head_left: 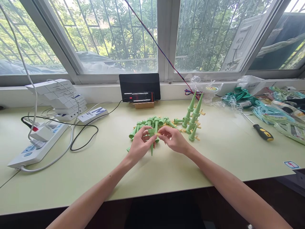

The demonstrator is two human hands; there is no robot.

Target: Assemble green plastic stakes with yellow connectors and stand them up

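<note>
Pinching a green spike (pixel 152 141) point-down just above the table (pixel 95 165), a person works with both hands at a window-side bench. The left hand (pixel 139 147) is closed around the spike's upper body. The right hand (pixel 175 140) meets it from the other side, thumb and forefinger nipped on a small yellow piece (pixel 158 135) at the spike's head. The two hands are close together, fingertips nearly touching.

Judging by the grip, the work looks like seating the yellow piece in the spike's side. It would go best with the left hand holding the body steady and the right pushing the piece straight in, not at a slant, since the part is small and easy to drop among the others.

Just behind the hands lies a loose pile of green spikes (pixel 149 123), most on their sides. To its right is a cluster of stacked spikes (pixel 194 116) that already carry yellow pieces, leaning upright.

As for containers, a clear bag (pixel 206 87) sits by the sill, its contents too crumpled to make out. Packets (pixel 281 117) on the far right hold green and teal goods, not identifiable from here. A stack of white boxes (pixel 59 95) on the left is closed, so nothing inside shows. A wooden stand (pixel 144 105) props a phone (pixel 142 97) in front of a dark screen, and a screwdriver (pixel 262 131) lies apart on the right.
</note>
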